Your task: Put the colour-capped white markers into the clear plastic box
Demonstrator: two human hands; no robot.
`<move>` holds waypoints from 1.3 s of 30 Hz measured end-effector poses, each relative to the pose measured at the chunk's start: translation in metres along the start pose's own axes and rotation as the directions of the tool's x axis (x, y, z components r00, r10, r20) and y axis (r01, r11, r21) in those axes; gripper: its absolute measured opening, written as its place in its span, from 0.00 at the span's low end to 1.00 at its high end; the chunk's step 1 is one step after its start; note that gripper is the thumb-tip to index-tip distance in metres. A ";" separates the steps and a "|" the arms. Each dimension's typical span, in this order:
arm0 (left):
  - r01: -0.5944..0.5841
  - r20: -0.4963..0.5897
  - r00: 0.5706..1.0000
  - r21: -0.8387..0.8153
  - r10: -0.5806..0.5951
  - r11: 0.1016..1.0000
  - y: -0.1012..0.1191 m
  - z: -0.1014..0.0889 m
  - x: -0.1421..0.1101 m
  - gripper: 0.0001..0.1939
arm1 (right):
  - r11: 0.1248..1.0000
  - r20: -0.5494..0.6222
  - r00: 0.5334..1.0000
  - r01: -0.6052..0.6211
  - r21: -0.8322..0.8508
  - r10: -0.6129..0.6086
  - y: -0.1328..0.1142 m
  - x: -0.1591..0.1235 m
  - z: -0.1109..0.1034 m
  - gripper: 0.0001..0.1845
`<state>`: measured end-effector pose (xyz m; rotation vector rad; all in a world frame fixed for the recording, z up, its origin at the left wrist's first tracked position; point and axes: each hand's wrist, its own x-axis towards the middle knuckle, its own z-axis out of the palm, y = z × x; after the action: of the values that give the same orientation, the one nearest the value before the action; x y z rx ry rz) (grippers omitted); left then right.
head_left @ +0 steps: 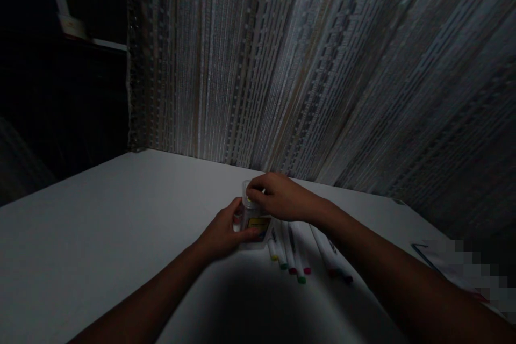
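A clear plastic box with a yellow and dark label stands upright on the white table. My left hand is wrapped around its left and front side, thumb across the label. Over the top of the box, my right hand has its fingers pinched on what looks like a marker; only a small yellow end shows below the fingertips. Several white markers with yellow, green, red and pink ends lie beside the box, below my right wrist. More markers with darker ends lie partly under my right forearm.
The white table extends to both sides in dim light. A striped, textured curtain hangs along its far edge. At the right edge lies a pale flat item with a dark border, partly blurred out. The left background is dark.
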<state>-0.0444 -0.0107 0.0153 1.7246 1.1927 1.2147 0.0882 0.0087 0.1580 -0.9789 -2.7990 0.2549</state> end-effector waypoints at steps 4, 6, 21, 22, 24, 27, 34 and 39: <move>-0.007 0.003 1.000 -0.036 0.007 0.999 -0.001 0.000 0.000 0.27 | 0.999 0.059 0.998 0.011 0.043 -0.014 0.001 0.001 0.000 0.13; -0.007 0.003 1.000 -0.036 0.007 0.999 -0.002 0.000 0.000 0.28 | 0.998 0.064 0.998 -0.004 0.055 0.001 0.002 0.002 0.001 0.13; 0.061 0.013 0.998 -0.083 -0.060 0.995 -0.004 0.002 0.000 0.28 | 0.993 -0.459 0.885 -0.034 0.116 0.084 0.045 -0.041 -0.011 0.11; 0.063 0.011 0.998 -0.084 -0.062 0.994 -0.005 0.002 0.000 0.27 | 0.988 -0.477 0.868 -0.083 0.131 0.136 0.059 -0.049 -0.009 0.10; 0.067 0.008 0.998 -0.082 -0.067 0.994 -0.009 0.003 -0.001 0.27 | 0.963 -0.474 0.838 -0.231 0.136 0.268 0.088 -0.065 0.001 0.10; 0.078 -0.018 0.997 -0.063 -0.079 0.995 -0.013 0.003 -0.001 0.27 | 0.870 -0.470 0.756 -0.490 0.053 0.455 0.124 -0.087 0.023 0.10; 0.117 -0.020 0.993 -0.063 -0.118 0.991 -0.012 0.002 -0.001 0.25 | 0.630 -0.462 0.596 -0.770 -0.100 0.656 0.153 -0.115 0.060 0.13; 0.207 -0.019 0.978 -0.067 -0.208 0.976 -0.006 0.003 -0.002 0.29 | 0.616 -0.347 0.618 -0.777 -0.131 0.706 0.158 -0.122 0.067 0.13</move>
<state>-0.0439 -0.0110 0.0080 1.4998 1.2992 1.1391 0.2633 0.0462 0.0472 -2.0620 -2.0418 -0.1739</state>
